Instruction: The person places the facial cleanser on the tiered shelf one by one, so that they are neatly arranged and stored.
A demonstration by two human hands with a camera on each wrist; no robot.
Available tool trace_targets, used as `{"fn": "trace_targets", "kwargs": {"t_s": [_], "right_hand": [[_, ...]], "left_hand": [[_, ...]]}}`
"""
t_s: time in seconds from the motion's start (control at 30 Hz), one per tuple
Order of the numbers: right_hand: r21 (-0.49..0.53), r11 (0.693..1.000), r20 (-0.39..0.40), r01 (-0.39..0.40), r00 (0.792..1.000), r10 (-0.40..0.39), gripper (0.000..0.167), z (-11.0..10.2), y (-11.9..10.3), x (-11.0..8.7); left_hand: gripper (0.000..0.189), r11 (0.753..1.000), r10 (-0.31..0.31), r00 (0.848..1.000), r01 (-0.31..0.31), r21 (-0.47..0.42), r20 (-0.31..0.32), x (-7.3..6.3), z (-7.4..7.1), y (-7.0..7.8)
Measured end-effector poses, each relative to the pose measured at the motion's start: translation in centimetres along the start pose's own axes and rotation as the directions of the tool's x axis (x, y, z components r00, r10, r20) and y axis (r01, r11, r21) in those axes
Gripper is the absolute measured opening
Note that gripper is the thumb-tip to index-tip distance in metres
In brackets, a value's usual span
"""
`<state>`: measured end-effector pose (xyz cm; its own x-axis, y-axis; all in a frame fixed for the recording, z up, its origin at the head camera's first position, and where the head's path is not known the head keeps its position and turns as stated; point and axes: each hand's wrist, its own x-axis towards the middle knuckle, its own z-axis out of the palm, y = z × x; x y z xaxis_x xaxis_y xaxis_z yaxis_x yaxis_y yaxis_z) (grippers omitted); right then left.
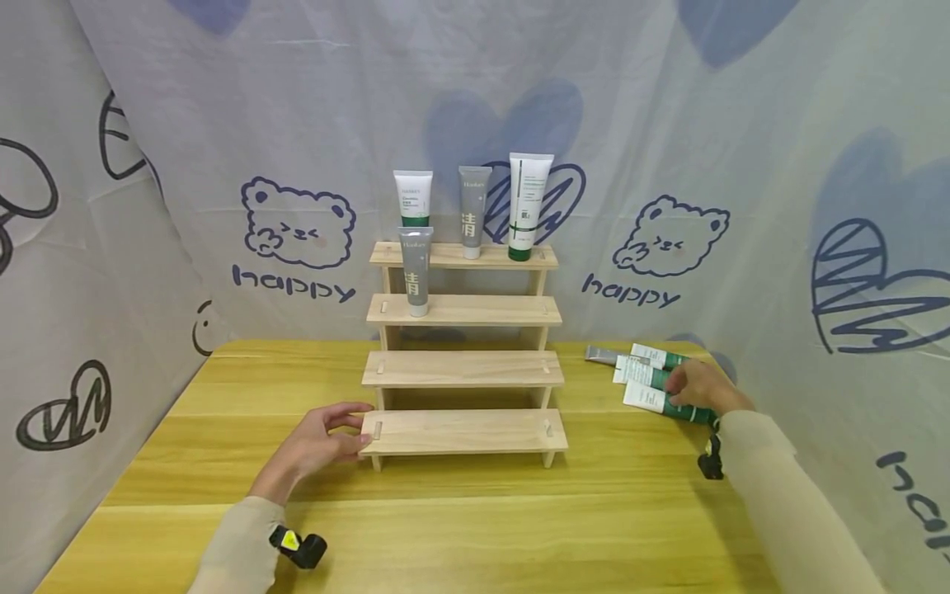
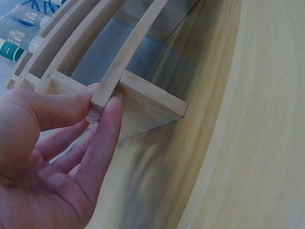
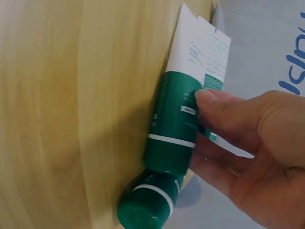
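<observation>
My left hand (image 1: 319, 437) pinches the left end of the lowest board of a stepped wooden display rack (image 1: 463, 431); in the left wrist view the thumb lies above that board and the fingers below. Over at the right, my right hand (image 1: 701, 386) grips a green-and-white squeeze tube (image 3: 174, 114) between thumb and fingers, close over the table. A second green-and-white tube (image 1: 646, 396) lies nearest me beneath that hand. Another one (image 1: 647, 355) lies behind, beside a grey tube (image 1: 601, 355).
On the top step stand a white tube with a green base (image 1: 412, 196), a grey tube (image 1: 472, 210) and a taller white tube (image 1: 529, 202). One more grey tube (image 1: 417, 272) stands on the step below, at left. Printed cloth (image 1: 297, 99) hangs around the wooden table (image 1: 482, 536).
</observation>
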<state>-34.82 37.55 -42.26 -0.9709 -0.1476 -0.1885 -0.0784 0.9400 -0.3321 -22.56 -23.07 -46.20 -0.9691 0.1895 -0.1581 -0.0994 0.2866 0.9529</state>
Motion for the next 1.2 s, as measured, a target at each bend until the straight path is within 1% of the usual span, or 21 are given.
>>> {"fn": "trace_targets", "kwargs": {"t_s": [0.2, 0.27, 0.43, 0.53, 0.67, 0.83, 0.93, 1.1, 1.2], "right_hand": [[0.005, 0.999, -0.036, 0.047, 0.998, -0.047, 0.021, 0.55, 0.37, -0.14], [0.012, 0.999, -0.037, 0.041, 0.999, -0.04, 0.025, 0.64, 0.39, -0.15], [0.017, 1.0, -0.012, 0.009, 1.0, -0.009, 0.034, 0.7, 0.28, -0.16], [0.018, 1.0, 0.005, -0.016, 1.0, 0.016, 0.035, 0.72, 0.24, -0.13], [0.012, 1.0, 0.022, -0.028, 0.999, 0.028, 0.033, 0.7, 0.22, -0.22], [0.016, 1.0, 0.018, 0.019, 1.0, -0.019, 0.033, 0.54, 0.19, -0.54], [0.028, 0.999, 0.014, 0.024, 1.0, -0.024, 0.03, 0.54, 0.12, -0.57], [0.054, 0.997, -0.012, 0.053, 0.999, -0.052, 0.025, 0.64, -0.14, -0.38], [0.049, 0.995, -0.029, 0.083, 0.996, -0.082, 0.024, 0.7, -0.28, -0.38]], "left_hand": [[0.059, 1.0, -0.003, 1.0, 0.003, -0.002, 0.002, 0.1, -0.05, -0.15], [0.06, 1.0, -0.003, 1.0, 0.003, -0.004, 0.004, 0.11, -0.09, -0.15], [0.06, 1.0, -0.001, 1.0, 0.002, -0.011, 0.009, 0.13, -0.12, -0.1], [0.06, 1.0, -0.005, 1.0, 0.005, -0.017, 0.005, 0.16, -0.06, -0.09], [0.061, 1.0, -0.012, 1.0, 0.012, -0.021, 0.001, 0.19, 0.02, -0.1], [0.062, 1.0, -0.016, 1.0, 0.016, -0.018, 0.003, 0.22, 0.02, -0.08], [0.061, 1.0, -0.015, 1.0, 0.015, -0.018, 0.003, 0.25, 0.02, -0.02], [0.061, 1.0, -0.011, 1.0, 0.011, -0.016, 0.005, 0.25, 0.05, 0.04], [0.061, 1.0, -0.012, 1.0, 0.012, -0.016, 0.005, 0.22, 0.08, 0.06]]}}
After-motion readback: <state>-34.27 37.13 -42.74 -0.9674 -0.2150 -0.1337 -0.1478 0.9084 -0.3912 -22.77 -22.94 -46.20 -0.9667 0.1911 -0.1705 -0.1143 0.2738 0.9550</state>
